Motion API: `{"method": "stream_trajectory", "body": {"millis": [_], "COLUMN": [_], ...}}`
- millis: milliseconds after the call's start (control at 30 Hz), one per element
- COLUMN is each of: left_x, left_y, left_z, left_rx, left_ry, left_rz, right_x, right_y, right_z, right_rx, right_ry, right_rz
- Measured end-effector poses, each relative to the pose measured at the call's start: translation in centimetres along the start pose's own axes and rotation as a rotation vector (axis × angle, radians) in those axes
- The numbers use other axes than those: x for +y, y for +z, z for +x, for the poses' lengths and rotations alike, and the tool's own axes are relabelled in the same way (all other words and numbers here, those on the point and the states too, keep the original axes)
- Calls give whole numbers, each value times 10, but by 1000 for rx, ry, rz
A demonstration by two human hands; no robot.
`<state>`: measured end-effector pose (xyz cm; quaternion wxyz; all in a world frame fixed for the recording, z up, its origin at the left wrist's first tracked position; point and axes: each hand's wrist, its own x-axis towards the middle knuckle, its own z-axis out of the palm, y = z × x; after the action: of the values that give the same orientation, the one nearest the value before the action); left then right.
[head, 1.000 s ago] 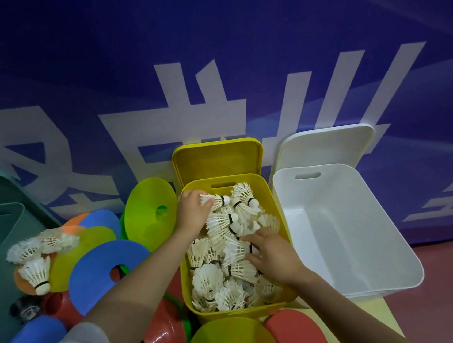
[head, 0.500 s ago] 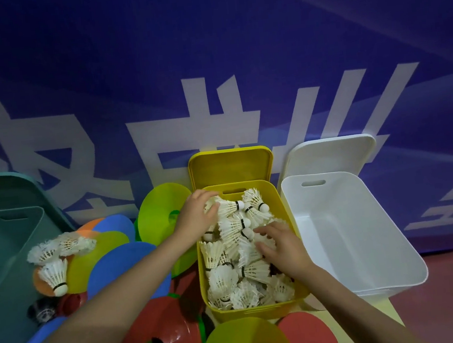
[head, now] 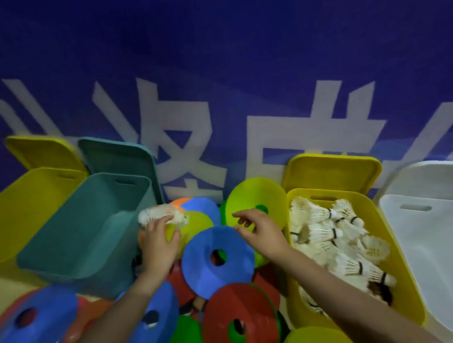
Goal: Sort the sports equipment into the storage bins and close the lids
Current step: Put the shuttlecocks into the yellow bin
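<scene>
Large white characters on the blue wall (head: 233, 31) are cut off, unreadable. Left hand (head: 158, 241) touches loose shuttlecocks (head: 163, 215), its grip unclear; right hand (head: 259, 230) hovers open above the blue disc (head: 217, 256).

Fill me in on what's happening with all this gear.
A person is sorting sports equipment into open bins along a blue wall. The yellow bin on the right is packed with white shuttlecocks. The left hand reaches for a few loose shuttlecocks lying on the pile of coloured disc cones in the middle; whether it has hold of them is unclear. The right hand hovers open over the cones. The teal bin and white bin look empty, lids up.
</scene>
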<state>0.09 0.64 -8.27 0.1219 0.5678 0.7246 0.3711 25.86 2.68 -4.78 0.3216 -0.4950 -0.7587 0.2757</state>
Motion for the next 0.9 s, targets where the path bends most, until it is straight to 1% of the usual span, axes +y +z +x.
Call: {"method": "stream_trajectory", "body": {"millis": [67,133,200,300,433,500,600,733,800,900], "left_x": [-26,-44,-58,-73,-88,-94,-96,-98,-96,-88], "left_y": [-9,-12,-11,-4,5,10,18,29,32,32], "left_z": [-3,-6,-7,-6,2,7,8,5,8,13], "left_rx": [-29,-70,-88,-121,-163,-157,-113,-66,-43,-50], "left_ry": [-140,-235,-251,-228,-220,-228,-203,-169,-172,-230], "left_rz": [34,53,58,65,71,85,93,60,25,-58], "right_x": [-12,-20,-24,-24,-17,-12,-9,-12,-15,-23], "right_y": [34,68,100,138,168,177,185,184,180,169], "right_z": [25,50,74,108,139,147,152,148,145,141], "right_rx": [-65,-138,-223,-349,-461,-505,-492,-445,-393,-257], "right_ry": [-16,-16,3,52,126,115,76,46,17,-5], "right_rz": [-17,-67,-145,-269,-407,-480,-506,-442,-361,-178]}}
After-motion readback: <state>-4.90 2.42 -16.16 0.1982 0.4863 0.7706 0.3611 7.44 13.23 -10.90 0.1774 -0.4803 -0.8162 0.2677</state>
